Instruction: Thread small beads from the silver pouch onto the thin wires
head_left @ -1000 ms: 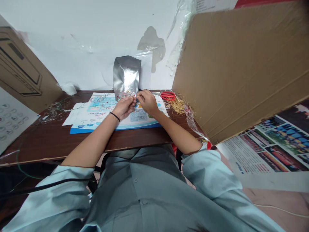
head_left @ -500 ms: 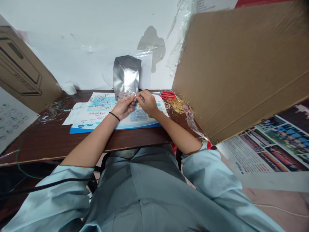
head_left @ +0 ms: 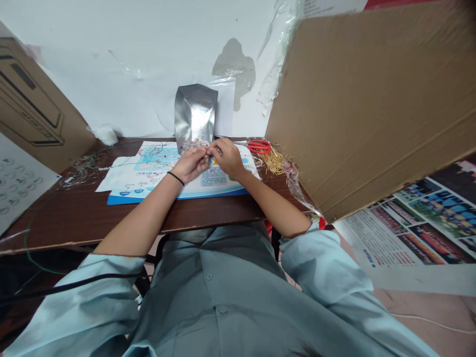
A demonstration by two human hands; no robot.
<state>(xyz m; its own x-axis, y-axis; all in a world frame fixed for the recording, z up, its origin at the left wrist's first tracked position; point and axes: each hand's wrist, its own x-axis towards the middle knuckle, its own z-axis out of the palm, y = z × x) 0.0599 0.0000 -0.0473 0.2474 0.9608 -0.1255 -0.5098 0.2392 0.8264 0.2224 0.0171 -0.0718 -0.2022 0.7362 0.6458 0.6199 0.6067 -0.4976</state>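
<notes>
My left hand (head_left: 192, 163) and my right hand (head_left: 227, 155) meet fingertip to fingertip over a printed blue-and-white sheet (head_left: 148, 173) on a dark wooden table (head_left: 74, 213). Both hands are closed in a pinch on something tiny that I cannot make out. A small heap of clear and coloured beads (head_left: 193, 145) lies just beyond the fingers, at the foot of an upright silver foil pouch (head_left: 195, 115). A black band circles my left wrist.
Red-handled scissors (head_left: 258, 146) and a pile of thin gold pins (head_left: 274, 161) lie right of my hands. A big cardboard sheet (head_left: 372, 99) leans at the right, a cardboard box (head_left: 29, 109) at the left. Tangled wire (head_left: 84, 166) sits far left.
</notes>
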